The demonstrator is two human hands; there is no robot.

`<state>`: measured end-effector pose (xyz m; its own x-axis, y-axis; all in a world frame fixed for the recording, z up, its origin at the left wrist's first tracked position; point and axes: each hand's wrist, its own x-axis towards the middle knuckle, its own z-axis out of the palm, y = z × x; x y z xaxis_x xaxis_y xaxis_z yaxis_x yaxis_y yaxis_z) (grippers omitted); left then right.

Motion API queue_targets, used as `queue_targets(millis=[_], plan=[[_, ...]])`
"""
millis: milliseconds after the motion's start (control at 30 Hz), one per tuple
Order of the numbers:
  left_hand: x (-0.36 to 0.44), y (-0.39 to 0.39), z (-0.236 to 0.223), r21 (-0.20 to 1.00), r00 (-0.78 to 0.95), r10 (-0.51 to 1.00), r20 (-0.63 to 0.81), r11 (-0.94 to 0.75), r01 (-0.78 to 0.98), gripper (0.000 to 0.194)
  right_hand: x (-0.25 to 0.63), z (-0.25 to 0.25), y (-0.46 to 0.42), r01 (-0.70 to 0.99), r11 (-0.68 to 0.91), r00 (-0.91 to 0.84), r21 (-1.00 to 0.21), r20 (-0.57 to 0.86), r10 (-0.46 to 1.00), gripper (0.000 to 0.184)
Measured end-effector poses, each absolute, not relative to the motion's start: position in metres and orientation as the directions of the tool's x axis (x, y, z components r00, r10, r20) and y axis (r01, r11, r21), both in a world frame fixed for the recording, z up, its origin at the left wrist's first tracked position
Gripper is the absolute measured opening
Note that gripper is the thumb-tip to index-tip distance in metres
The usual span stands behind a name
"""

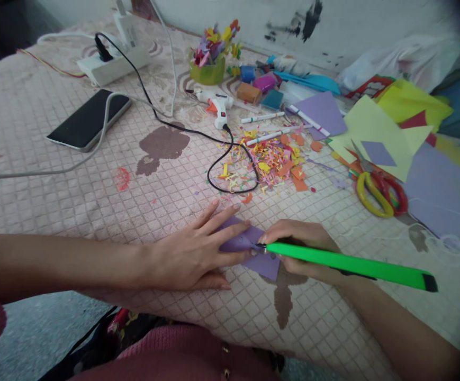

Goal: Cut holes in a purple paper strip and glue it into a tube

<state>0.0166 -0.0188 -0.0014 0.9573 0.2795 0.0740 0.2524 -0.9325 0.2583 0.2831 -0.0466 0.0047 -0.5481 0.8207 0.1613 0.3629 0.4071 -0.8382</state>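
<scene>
Purple paper [242, 242] lies under my spread left hand [192, 254], long axis slanting rightward and toward me, my right hand [303, 233] nearer its right end, pinching a green tool [352, 263] near its tip.

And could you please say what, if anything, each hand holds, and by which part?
The right hand holds the green tool near its tip; the left hand lies spread on purple paper, gripping nothing.

Purple paper [270, 268], bright green tool [344, 260], pale cloth [95, 209] with brown grid and blotches
Yellow-and-red-handled scissors [368, 171]; white glue gun [222, 108] with an orange trigger [212, 108]; yellow-green bowl [208, 73]; pale yellow sheet [357, 124]; scraps [273, 164] orange, yellow and pink.
</scene>
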Motion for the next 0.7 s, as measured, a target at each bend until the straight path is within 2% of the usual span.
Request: queue_targets(millis=[367, 700], plan=[[0.0177, -0.0204, 0.0003, 0.228, 0.950, 0.300, 0.083, -0.934, 0.274, 0.055, 0.2808, 0.0049, -0.0444, 0.355, 0.395, -0.533, -0.847, 0.164, 0.830, 0.018], [0.0163, -0.0221, 0.0009, 0.238, 0.944, 0.315, 0.099, -0.929, 0.284, 0.059, 0.2762, 0.0087, -0.0488, 0.382, 0.461, -0.530, -0.801, 0.218, 0.819, 0.019]])
